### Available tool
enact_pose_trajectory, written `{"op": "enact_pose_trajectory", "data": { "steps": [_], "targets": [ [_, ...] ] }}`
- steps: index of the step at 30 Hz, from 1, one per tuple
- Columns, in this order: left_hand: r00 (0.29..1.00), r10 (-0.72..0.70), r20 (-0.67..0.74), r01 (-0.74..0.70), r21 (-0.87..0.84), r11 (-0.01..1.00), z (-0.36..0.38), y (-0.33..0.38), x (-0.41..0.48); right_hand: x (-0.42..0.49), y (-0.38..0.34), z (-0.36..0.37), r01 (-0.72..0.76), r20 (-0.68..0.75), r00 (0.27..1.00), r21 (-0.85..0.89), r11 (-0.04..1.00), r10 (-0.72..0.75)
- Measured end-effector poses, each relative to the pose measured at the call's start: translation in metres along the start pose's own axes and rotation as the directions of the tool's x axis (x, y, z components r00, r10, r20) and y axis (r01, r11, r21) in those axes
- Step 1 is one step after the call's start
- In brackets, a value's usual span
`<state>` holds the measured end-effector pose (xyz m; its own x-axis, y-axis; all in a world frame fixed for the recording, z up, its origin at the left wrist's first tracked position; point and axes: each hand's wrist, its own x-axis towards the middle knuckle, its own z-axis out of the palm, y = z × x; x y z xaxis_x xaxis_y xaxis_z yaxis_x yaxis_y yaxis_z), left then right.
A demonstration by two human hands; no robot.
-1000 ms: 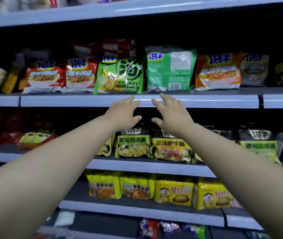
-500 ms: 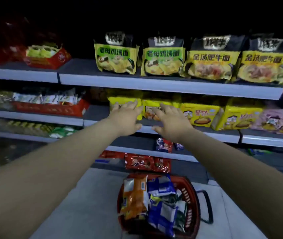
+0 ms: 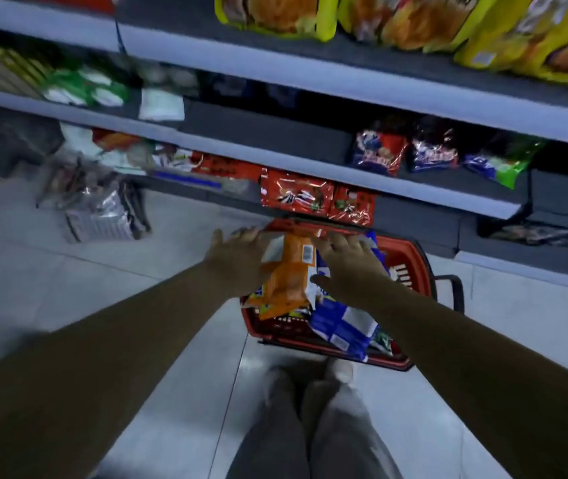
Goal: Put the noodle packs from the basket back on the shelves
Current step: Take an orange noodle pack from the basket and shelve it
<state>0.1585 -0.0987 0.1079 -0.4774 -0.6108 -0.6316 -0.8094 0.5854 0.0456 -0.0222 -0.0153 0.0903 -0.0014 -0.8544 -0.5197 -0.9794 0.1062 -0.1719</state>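
A red basket point(image 3: 414, 257) stands on the floor in front of the lowest shelves, holding several noodle packs. An orange pack point(image 3: 287, 274) lies on top at its left side and a blue and white pack point(image 3: 339, 323) lies nearer me. My left hand point(image 3: 236, 257) reaches down beside the left edge of the orange pack with fingers spread. Over the packs just right of the orange one hovers my right hand point(image 3: 348, 266), fingers straight. Neither hand grips anything.
Grey shelves run across the top: yellow packs point(image 3: 483, 25) on the upper shelf, dark blue and green packs point(image 3: 434, 153) lower, red packs point(image 3: 298, 197) at the bottom just behind the basket. A wire basket point(image 3: 99, 205) with goods stands on the floor at the left. My legs point(image 3: 310, 426) are below.
The view has tipped down from the upper shelves to the floor and basket. Both empty hands have dropped from shelf height to the packs in the basket.
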Motion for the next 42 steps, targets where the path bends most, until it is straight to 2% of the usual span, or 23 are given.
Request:
{"op": "enact_pose_trajectory", "data": {
  "steps": [3,6,8,9,10,12,13,16,20,21,23,25,27,30,32,35,39,42],
  "targets": [
    [0.998,-0.038,0.047,0.04,-0.039,0.998,0.057,0.004,0.024,0.026,0.005,0.045,0.005,0.044,0.999,-0.011,1.0,-0.004],
    [0.993,-0.107,0.042,0.114,-0.26,0.959,0.105,0.013,0.037,0.052,0.008,0.075,0.049,0.026,0.998,-0.052,0.997,-0.048],
    [0.983,-0.144,0.115,0.18,-0.442,0.879,0.136,0.02,0.047,0.071,0.007,0.084,0.104,0.006,0.995,-0.089,0.991,-0.104],
    [0.968,-0.178,0.179,0.249,-0.553,0.795,0.148,0.024,0.054,0.082,0.005,0.087,0.125,-0.007,0.992,-0.1,0.987,-0.127],
    [0.936,-0.226,0.271,0.352,-0.673,0.651,0.159,0.027,0.062,0.093,0.003,0.088,0.138,-0.015,0.99,-0.106,0.985,-0.14],
    [0.833,-0.285,0.474,0.542,-0.802,0.251,0.173,0.03,0.074,0.115,-0.001,0.091,0.144,-0.013,0.989,-0.117,0.983,-0.146],
    [0.788,-0.274,0.552,0.596,-0.795,0.112,0.175,0.031,0.078,0.124,-0.001,0.094,0.136,-0.004,0.991,-0.119,0.984,-0.137],
    [0.739,-0.147,0.657,0.642,-0.754,-0.139,0.18,0.034,0.083,0.143,0.003,0.107,0.061,-0.005,0.998,-0.042,0.997,-0.062],
    [0.75,-0.137,0.647,0.53,-0.711,-0.462,0.187,0.035,0.087,0.143,0.007,0.12,0.031,-0.067,0.997,0.03,0.999,-0.029],
    [0.757,-0.155,0.635,0.483,-0.703,-0.522,0.188,0.034,0.087,0.142,0.008,0.122,0.018,-0.066,0.998,0.074,0.997,-0.013],
    [0.77,-0.2,0.606,0.407,-0.708,-0.577,0.191,0.034,0.085,0.138,0.008,0.125,-0.072,0.001,0.997,0.246,0.967,0.074],
    [0.803,-0.238,0.547,0.332,-0.741,-0.583,0.189,0.032,0.08,0.13,0.008,0.124,-0.239,0.15,0.97,0.457,0.856,0.191],
    [0.83,-0.274,0.485,0.297,-0.802,-0.519,0.185,0.029,0.072,0.118,0.01,0.122,-0.372,0.294,0.927,0.627,0.685,0.234],
    [0.812,-0.366,0.455,0.304,-0.864,-0.401,0.188,0.019,0.067,0.09,0.009,0.107,-0.397,0.313,0.916,0.796,0.458,0.251],
    [0.821,-0.4,0.408,0.302,-0.904,-0.301,0.156,0.021,0.046,0.065,0.006,0.085,-0.359,0.256,0.923,0.844,0.398,0.289],
    [0.857,-0.425,0.291,0.222,-0.953,-0.204,0.076,0.036,0.001,0.021,0.003,0.03,-0.286,0.178,0.925,0.907,0.309,0.335],
    [0.876,-0.47,0.106,0.086,-0.994,-0.064,-0.012,0.058,-0.048,-0.038,0.009,-0.048,-0.182,0.05,0.924,0.929,0.323,0.378],
    [0.891,-0.451,-0.059,-0.031,-0.997,0.068,-0.068,0.077,-0.082,-0.082,0.018,-0.101,-0.107,-0.031,0.911,0.946,0.307,0.411]
  ]
}}
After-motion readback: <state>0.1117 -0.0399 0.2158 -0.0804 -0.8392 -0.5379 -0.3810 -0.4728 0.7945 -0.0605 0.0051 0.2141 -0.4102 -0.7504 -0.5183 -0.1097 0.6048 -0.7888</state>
